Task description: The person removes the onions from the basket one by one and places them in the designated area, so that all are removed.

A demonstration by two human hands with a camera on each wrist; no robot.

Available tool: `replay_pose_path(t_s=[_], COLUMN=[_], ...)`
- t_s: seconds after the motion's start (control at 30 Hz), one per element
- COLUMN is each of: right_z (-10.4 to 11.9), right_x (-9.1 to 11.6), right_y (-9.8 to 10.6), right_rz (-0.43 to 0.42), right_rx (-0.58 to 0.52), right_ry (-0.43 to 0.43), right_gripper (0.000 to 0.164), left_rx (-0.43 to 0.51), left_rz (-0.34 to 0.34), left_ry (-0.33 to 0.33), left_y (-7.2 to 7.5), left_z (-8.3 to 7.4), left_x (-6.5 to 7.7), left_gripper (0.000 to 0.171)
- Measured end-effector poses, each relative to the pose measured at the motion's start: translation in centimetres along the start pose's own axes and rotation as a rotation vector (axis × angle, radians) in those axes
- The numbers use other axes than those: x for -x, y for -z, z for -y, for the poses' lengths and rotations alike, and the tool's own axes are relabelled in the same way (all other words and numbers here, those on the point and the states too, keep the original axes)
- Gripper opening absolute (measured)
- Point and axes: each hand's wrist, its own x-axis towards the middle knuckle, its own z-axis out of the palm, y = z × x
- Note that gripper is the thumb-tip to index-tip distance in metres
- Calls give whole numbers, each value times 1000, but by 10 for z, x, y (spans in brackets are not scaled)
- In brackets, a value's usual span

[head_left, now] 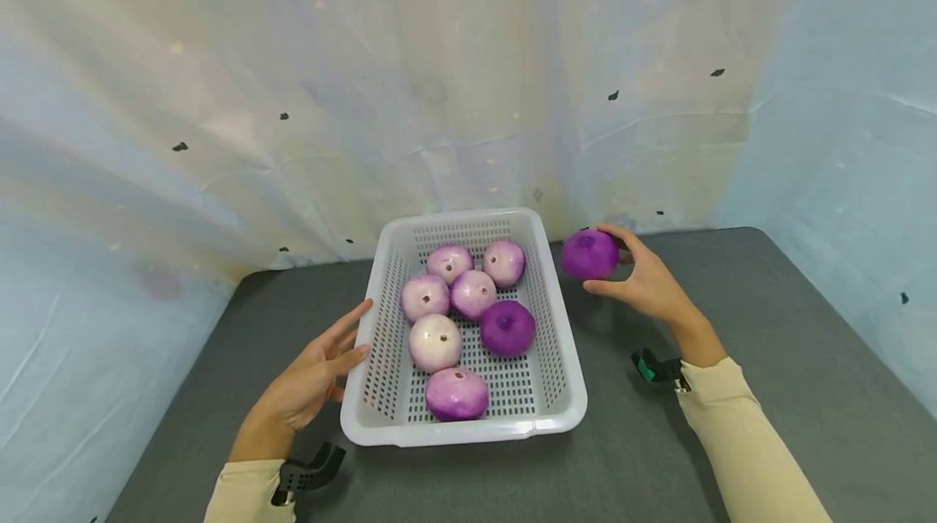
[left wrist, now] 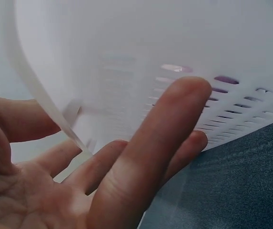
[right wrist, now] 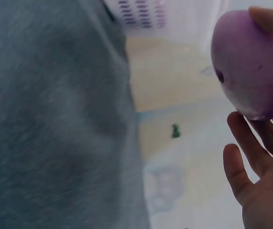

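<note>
My right hand (head_left: 644, 283) holds a deep purple onion (head_left: 590, 254) between thumb and fingers, raised beside the basket's right side. In the right wrist view the onion (right wrist: 250, 64) looks smooth, with a small dark spot on its side. My left hand (head_left: 311, 376) touches the left rim of a white perforated plastic basket (head_left: 461, 432), its fingers fairly straight. The left wrist view shows those fingers (left wrist: 150, 148) along the basket's outer wall. Several glossy onions lie in the basket: a dark purple one (head_left: 507, 329), a whitish one (head_left: 435, 343) and others pale with purple shading.
The basket stands on a dark grey tabletop (head_left: 629, 442). A pale patterned sheet (head_left: 454, 84) hangs behind the table, and light blue sheeting (head_left: 864, 181) rises at the right side.
</note>
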Motion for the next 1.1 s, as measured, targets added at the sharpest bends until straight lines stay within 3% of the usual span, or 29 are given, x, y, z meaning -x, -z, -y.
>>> replay_pose_path(t_s=[0.17,0.43,0.67,1.1], right_z=[-18,-36,-41,-53], right_x=[-7,-14,-23,-35], right_y=[-2,-5,-3,-6], right_rz=[10,-67,-16,65], right_rx=[-9,84,193,235], right_ry=[-34,-32,-97,-119], right_gripper=[93,91,93,94], left_rx=[-4,18,17,15], left_rz=[-25,-54,-45,-45], left_ry=[-6,-1,-2,5], left_y=[-1,-1,0,2], left_z=[-1,-2,-1,1], left_x=[0,0,-1,1], left_gripper=[74,75,75,75])
